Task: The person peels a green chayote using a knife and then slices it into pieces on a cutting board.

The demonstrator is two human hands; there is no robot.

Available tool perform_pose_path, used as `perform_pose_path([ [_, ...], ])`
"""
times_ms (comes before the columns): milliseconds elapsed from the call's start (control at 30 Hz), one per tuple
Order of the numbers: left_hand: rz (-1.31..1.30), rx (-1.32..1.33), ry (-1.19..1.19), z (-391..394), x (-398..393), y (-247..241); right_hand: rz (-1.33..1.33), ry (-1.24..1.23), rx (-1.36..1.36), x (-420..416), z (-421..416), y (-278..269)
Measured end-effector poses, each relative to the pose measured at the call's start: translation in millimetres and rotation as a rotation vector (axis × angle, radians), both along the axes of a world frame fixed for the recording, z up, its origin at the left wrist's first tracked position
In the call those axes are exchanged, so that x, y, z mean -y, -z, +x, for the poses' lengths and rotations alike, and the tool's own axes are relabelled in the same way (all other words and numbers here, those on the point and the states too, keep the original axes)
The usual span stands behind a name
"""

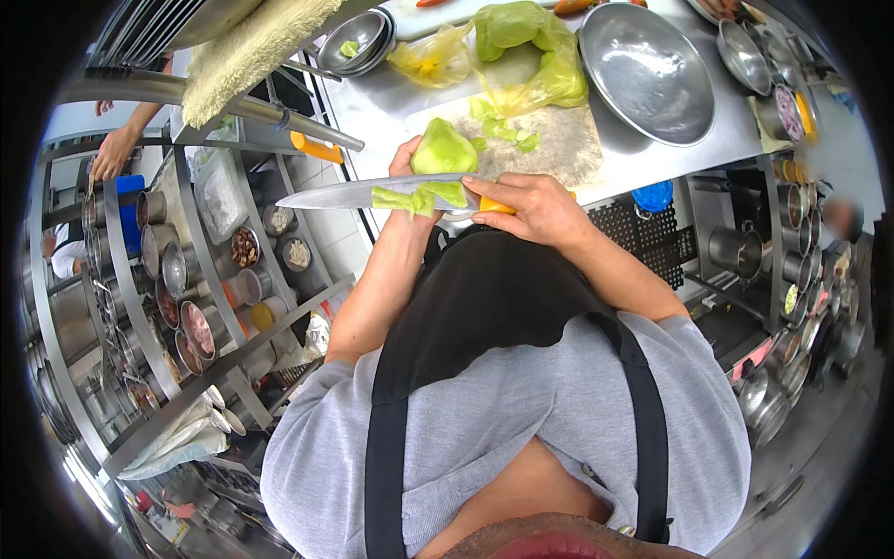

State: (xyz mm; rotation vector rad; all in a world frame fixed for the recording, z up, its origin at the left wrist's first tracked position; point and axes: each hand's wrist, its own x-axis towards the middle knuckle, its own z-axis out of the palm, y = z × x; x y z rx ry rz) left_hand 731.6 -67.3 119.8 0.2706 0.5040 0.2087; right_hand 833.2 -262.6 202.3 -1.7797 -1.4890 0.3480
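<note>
My left hand (404, 158) is wrapped around a partly peeled green chayote (443, 149), mostly hidden behind it and the blade. In my right hand (534, 206) is the yellow handle of a chef's knife (328, 194), its tip pointing left. Strips of green peel (419, 198) cling to the flat of the blade, which lies across just below the chayote. Beyond my hands, a worn white cutting board (559, 143) carries scattered bits of peel (513, 134). A yellow plastic bag (566, 77) with green produce inside rests at the board's far edge.
On the steel counter (377, 119), a large metal bowl (646, 70) stands right and smaller stacked bowls (353, 42) stand left. A towel (244, 56) drapes over a rail (314, 126). Shelves of food containers flank me. Another person's hand (115, 150) reaches in at left.
</note>
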Motion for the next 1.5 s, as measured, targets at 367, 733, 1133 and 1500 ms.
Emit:
perform_pose_path([
  [367, 0.005, -0.038, -0.077, 1, -6, 1, -0.016, 0.019, 0.043, -2, 6, 8],
  [733, 0.046, -0.130, -0.038, 1, 0, -21, -0.003, 0.218, -0.186, 22, 34, 47],
  [1133, -0.051, -0.032, 0.017, -4, -6, 1, -0.048, 0.001, -0.132, 2, 13, 9],
  [1500, 0.078, -0.155, 0.005, -7, 6, -14, 0.010, 0.138, -0.229, 18, 33, 48],
])
